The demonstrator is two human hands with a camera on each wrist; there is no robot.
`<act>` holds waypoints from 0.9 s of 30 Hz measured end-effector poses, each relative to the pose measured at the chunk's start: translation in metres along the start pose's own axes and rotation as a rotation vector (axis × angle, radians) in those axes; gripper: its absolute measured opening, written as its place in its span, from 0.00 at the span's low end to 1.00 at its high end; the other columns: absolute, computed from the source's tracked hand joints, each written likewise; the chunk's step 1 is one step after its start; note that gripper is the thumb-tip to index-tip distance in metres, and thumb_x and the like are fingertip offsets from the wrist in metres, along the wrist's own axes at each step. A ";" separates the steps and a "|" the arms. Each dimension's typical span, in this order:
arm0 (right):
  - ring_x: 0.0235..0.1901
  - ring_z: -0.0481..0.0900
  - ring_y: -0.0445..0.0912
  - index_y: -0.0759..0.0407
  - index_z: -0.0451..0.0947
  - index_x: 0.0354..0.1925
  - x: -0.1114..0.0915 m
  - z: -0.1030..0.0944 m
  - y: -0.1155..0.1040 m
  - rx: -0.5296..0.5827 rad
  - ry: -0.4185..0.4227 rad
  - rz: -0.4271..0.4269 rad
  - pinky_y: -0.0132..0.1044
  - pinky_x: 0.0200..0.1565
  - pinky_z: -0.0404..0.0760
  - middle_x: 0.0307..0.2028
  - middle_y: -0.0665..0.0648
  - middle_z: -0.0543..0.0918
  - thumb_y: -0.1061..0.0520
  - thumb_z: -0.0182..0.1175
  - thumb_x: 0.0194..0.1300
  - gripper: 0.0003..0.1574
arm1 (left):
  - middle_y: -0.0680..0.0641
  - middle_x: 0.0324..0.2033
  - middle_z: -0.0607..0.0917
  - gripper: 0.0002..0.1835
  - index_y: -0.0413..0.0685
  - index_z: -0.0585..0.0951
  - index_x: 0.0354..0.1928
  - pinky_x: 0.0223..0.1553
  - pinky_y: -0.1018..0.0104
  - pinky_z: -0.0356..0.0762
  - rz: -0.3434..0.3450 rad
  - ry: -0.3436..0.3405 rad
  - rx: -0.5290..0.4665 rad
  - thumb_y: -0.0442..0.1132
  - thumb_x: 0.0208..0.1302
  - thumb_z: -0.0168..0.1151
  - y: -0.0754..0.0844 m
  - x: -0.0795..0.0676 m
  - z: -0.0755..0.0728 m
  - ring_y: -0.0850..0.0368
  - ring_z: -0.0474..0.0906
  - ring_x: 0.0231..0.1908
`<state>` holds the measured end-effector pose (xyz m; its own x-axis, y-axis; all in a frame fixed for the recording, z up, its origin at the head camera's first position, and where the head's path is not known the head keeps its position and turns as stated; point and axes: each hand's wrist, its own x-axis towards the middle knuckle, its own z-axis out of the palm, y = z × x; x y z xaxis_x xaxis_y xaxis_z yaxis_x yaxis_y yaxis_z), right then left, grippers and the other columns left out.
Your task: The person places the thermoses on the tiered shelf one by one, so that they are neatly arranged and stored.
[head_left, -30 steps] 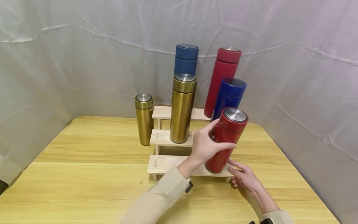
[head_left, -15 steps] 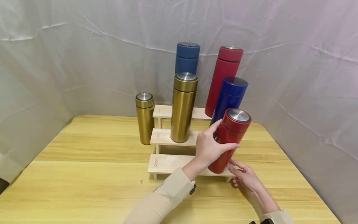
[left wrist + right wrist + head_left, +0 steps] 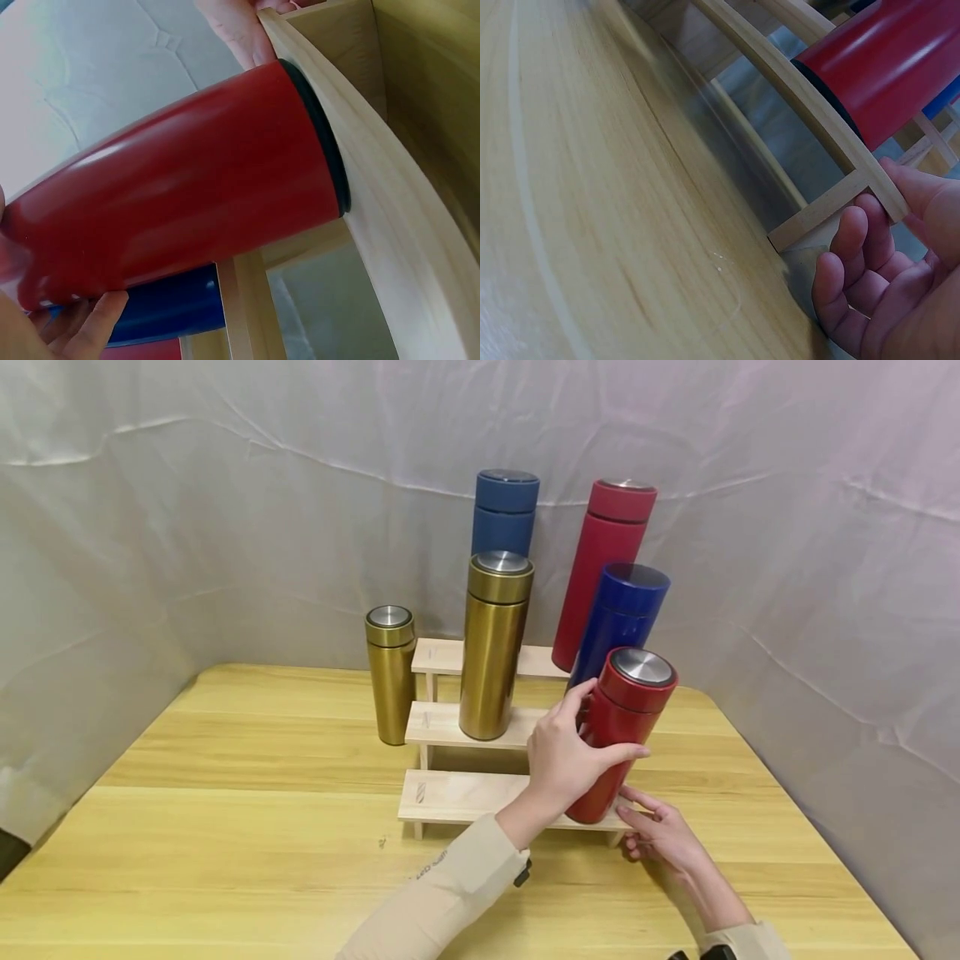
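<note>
With thumb and fingers curled round its upper body, my left hand (image 3: pixel 562 756) grips a red thermos (image 3: pixel 626 714) with a steel-topped lid. The thermos stands at the right end of the lowest step of a pale wooden three-step display stand (image 3: pixel 461 795). In the left wrist view its dark base ring (image 3: pixel 319 135) meets the board. My right hand (image 3: pixel 900 277) pinches that step's right end, thumb by the top face and curled fingers underneath. Behind the red thermos, a glossy blue thermos (image 3: pixel 622 618) is partly hidden.
A tall gold thermos (image 3: pixel 491 660) stands on the middle step. At the back, the top step bears a matte blue thermos (image 3: pixel 504 518) and a crimson thermos (image 3: pixel 607 560). Another gold thermos (image 3: pixel 392 693) stands on the wooden table (image 3: pixel 225 827), left of the stand.
My left hand and the red thermos have shifted slightly right along the lowest step. My right hand keeps its hold on the step's end. The head view has shifted a little.
</note>
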<state>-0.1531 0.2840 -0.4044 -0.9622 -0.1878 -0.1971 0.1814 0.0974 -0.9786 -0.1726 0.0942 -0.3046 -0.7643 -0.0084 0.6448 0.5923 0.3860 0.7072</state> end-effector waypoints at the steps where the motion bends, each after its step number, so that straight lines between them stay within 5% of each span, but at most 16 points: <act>1: 0.17 0.72 0.39 0.63 0.55 0.64 0.000 0.000 0.000 0.004 -0.001 0.000 0.31 0.22 0.75 0.15 0.51 0.74 0.54 0.54 0.63 0.35 | 0.56 0.40 0.81 0.43 0.54 0.71 0.55 0.33 0.76 0.70 0.001 -0.003 0.002 0.58 0.31 0.74 0.000 0.000 0.000 0.67 0.76 0.37; 8: 0.17 0.73 0.38 0.37 0.71 0.44 0.000 -0.001 0.001 0.056 -0.014 -0.019 0.30 0.22 0.75 0.16 0.50 0.75 0.55 0.55 0.62 0.14 | 0.54 0.42 0.79 0.40 0.51 0.70 0.55 0.35 0.74 0.71 0.015 -0.033 -0.018 0.56 0.37 0.72 -0.002 -0.002 -0.003 0.65 0.74 0.40; 19: 0.17 0.72 0.39 0.38 0.71 0.45 0.000 -0.001 0.003 0.047 -0.019 -0.023 0.31 0.21 0.75 0.16 0.50 0.74 0.56 0.54 0.63 0.14 | 0.50 0.44 0.78 0.31 0.47 0.71 0.54 0.34 0.77 0.74 0.010 -0.109 -0.193 0.46 0.46 0.70 -0.009 -0.006 -0.011 0.63 0.73 0.44; 27: 0.17 0.73 0.38 0.36 0.71 0.44 0.001 -0.002 0.004 0.045 -0.023 -0.027 0.31 0.22 0.75 0.16 0.50 0.74 0.55 0.54 0.63 0.14 | 0.42 0.43 0.78 0.20 0.37 0.75 0.47 0.31 0.69 0.78 0.072 -0.082 -0.317 0.35 0.52 0.65 -0.018 -0.007 -0.021 0.48 0.75 0.42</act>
<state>-0.1538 0.2857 -0.4080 -0.9621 -0.2124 -0.1712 0.1647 0.0482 -0.9852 -0.1725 0.0681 -0.3162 -0.7278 0.0881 0.6801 0.6857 0.0767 0.7238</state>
